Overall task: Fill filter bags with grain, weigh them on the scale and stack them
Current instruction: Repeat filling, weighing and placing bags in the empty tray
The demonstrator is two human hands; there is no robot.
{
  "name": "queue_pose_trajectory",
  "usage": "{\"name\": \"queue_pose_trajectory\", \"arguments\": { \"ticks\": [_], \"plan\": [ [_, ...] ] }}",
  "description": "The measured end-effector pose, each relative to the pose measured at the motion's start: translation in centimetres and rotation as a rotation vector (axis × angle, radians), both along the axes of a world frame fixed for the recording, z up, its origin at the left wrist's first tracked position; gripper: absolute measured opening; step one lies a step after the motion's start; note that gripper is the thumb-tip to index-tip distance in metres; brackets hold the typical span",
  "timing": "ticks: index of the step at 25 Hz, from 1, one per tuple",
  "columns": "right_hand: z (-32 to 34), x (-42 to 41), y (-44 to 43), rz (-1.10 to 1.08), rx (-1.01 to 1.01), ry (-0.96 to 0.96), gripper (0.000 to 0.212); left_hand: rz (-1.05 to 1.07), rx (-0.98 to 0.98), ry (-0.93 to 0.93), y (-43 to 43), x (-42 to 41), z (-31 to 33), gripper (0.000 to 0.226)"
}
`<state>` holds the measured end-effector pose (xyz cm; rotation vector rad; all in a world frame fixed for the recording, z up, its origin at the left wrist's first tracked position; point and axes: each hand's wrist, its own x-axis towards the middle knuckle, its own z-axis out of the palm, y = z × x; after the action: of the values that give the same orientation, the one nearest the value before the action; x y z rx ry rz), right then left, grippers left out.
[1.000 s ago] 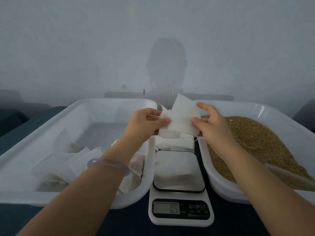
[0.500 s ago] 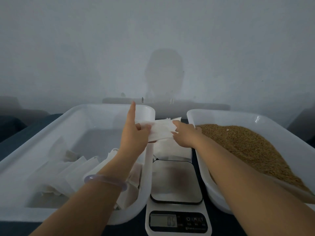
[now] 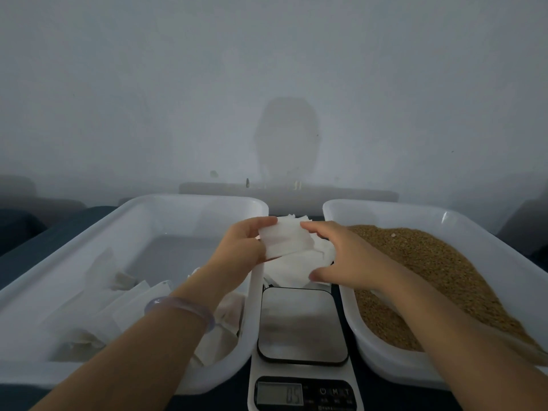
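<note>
Pinching filter bag (image 3: 284, 241) — left hand (image 3: 241, 247)

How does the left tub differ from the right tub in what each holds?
The left tub holds white filter bags; the right tub holds loose brown grain. The left tub's floor partly shows; the right tub's floor is hidden under grain. Both are white plastic, flanking the scale.

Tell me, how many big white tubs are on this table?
2. The left tub, beside the scale, holds filter bags; the right tub, on the scale's other side, holds grain. No others show.
</note>
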<state>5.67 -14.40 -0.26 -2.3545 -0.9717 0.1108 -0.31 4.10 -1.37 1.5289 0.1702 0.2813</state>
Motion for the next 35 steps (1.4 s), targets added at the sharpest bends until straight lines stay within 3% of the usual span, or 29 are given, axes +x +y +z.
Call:
{"name": "queue_pose_trajectory", "arguments": {
  "ticks": [2, 4, 6, 8, 11, 13, 16, 20, 25, 27, 30, 33, 35],
  "plan": [
    [-0.6, -0.5, 0.3, -0.070, 0.169, -0.188, 0.058, -0.065, -0.042, -0.009, -0.3, -0.2, 0.2, 0.031],
    [-0.3, -0.7, 0.5, -0.117, 0.374, -0.351, 0.020, -0.075, 0.038, 0.003, -0.7, -0.4, 0.4, 0.009],
    [0.0, -0.5, 0.0, -0.122, 0.431, -0.325, 0.007, -0.070, 0.196, -0.018, -1.0, -0.3, 0.3, 0.009],
    [-0.3, -0.3, -0.7, -0.098, 0.381, -0.166, 0.009, -0.080, 0.337, -0.076, -1.6, -0.4, 0.4, 0.007],
    [-0.7, -0.4, -1.3, -0.098, 0.435, 0.030, 0.008, -0.070, 0.405, -0.120, -2.3, -0.3, 0.5, 0.032],
    [-0.5, -0.7, -1.5, -0.087, 0.518, 0.018, 0.018, -0.061, 0.481, -0.099, -2.3, -0.1, 0.0, 0.039],
    [-0.3, -1.2, -1.3, -0.045, 0.540, -0.041, 0.031, -0.068, 0.479, -0.089, -2.2, -0.2, 0.0, 0.022],
    [-0.2, -1.5, -0.7, -0.008, 0.519, -0.065, 0.019, -0.054, 0.436, -0.132, -2.0, 0.0, -0.1, 0.018],
    [-0.3, -1.7, -0.9, 0.072, 0.447, 0.057, 0.007, -0.081, 0.387, -0.142, -2.0, 0.0, -0.3, 0.016],
    [-0.2, -1.7, -1.0, 0.050, 0.503, 0.085, 0.009, 0.015, 0.375, -0.153, -2.1, 0.1, -0.3, 0.023],
    [0.2, -1.7, -1.4, 0.037, 0.584, 0.169, 0.018, 0.181, 0.623, -0.320, -2.1, -0.3, 0.1, 0.044],
    [0.5, -2.0, -1.5, 0.078, 0.542, 0.216, 0.015, 0.049, 0.963, -0.372, -2.4, -0.9, 0.2, 0.073],
    [1.0, -2.4, -1.8, 0.103, 0.483, 0.212, 0.040, 0.002, 1.029, -0.295, -2.8, -0.8, 0.2, 0.051]
  ]
}}
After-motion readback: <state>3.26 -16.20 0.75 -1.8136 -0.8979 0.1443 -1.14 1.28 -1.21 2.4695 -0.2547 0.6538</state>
